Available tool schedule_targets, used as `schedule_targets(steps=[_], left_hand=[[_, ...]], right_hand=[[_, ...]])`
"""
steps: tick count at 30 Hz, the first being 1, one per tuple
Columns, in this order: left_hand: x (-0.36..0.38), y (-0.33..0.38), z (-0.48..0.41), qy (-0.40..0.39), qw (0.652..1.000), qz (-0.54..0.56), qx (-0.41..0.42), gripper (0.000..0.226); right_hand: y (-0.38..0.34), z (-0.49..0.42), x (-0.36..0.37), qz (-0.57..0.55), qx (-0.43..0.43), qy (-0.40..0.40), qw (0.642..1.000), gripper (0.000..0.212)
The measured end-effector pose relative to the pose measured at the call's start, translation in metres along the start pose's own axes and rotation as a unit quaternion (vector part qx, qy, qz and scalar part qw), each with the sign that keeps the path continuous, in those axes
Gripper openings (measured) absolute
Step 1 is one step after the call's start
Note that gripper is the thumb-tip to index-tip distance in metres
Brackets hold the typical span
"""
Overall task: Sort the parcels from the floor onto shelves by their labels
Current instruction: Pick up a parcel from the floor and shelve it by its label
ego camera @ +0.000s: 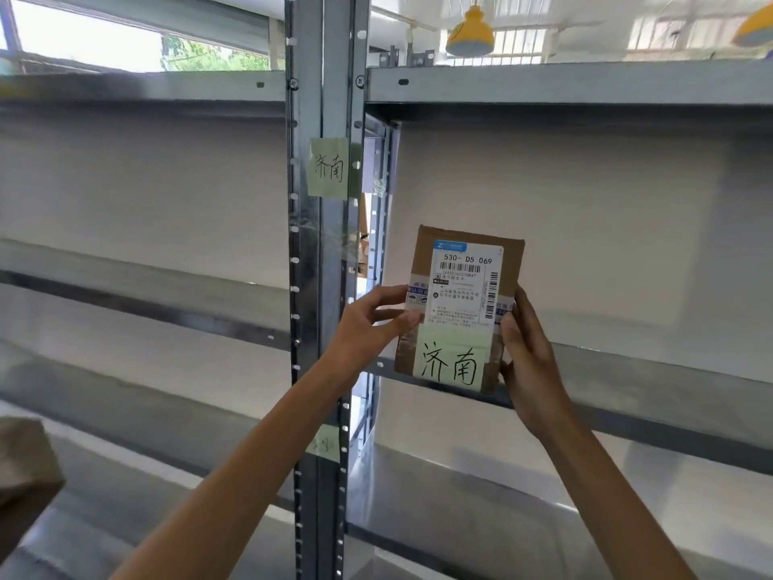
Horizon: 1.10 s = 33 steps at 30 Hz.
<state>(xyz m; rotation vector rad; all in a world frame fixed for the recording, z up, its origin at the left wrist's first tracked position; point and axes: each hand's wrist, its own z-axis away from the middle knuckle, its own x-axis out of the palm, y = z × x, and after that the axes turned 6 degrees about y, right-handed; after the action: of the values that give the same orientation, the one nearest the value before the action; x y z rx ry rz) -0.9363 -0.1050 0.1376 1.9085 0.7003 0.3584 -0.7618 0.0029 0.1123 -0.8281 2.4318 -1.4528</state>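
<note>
A: Held where?
B: Parcel [460,307] up in front of the right-hand shelf [627,383], just right of the metal upright [322,286]. Long axis vertical, printed face toward the camera.
A: Labels?
B: White shipping label [464,286] on the upper part, text upright. Green note [454,360] below it, handwritten 济南. Matching green note on the post [329,167], up and left of the parcel, on that same upright.
A: Grip?
B: Left hand [368,324] on the left edge, fingers [412,316] clamped on the parcel. Right hand [529,353] on the right edge, likewise closed on the parcel.
A: Resting on the shelf?
B: Hard to tell; bottom edge level with the shelf's front lip, possibly touching.
A: Anything else?
B: Brown box corner [25,475] far left of the upright, blurred.
</note>
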Motion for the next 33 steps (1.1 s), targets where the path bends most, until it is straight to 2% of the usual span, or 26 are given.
schedule_targets(steps=[6, 17, 21, 24, 27, 30, 33], left_hand=[[-0.004, 0.003, 0.039, -0.013, 1.000, 0.017, -0.022, 0.025], [-0.010, 0.016, 0.070, -0.040, 0.996, 0.051, -0.060, 0.032], [-0.015, 0.017, 0.069, -0.101, 0.992, 0.038, -0.058, 0.038], [-0.013, 0.017, 0.060, -0.113, 0.992, 0.034, -0.038, 0.040], [-0.012, 0.020, 0.045, -0.124, 0.991, 0.034, -0.037, 0.037], [-0.015, 0.015, 0.025, -0.149, 0.987, 0.030, -0.047, 0.040], [-0.018, 0.007, 0.004, -0.152, 0.985, 0.036, -0.076, 0.044]], right_hand=[[-0.006, 0.040, -0.002, -0.004, 0.010, 0.002, 1.000, 0.051], [-0.022, 0.075, -0.001, -0.025, 0.064, 0.046, 0.997, 0.053], [-0.027, 0.066, 0.004, -0.075, 0.081, 0.127, 0.986, 0.045], [-0.032, 0.052, 0.010, -0.067, 0.082, 0.173, 0.979, 0.037], [-0.037, 0.034, 0.014, -0.077, 0.116, 0.190, 0.972, 0.031], [-0.037, 0.012, 0.016, -0.107, 0.184, 0.190, 0.958, 0.040], [-0.030, -0.008, 0.023, -0.090, 0.204, 0.164, 0.961, 0.044]])
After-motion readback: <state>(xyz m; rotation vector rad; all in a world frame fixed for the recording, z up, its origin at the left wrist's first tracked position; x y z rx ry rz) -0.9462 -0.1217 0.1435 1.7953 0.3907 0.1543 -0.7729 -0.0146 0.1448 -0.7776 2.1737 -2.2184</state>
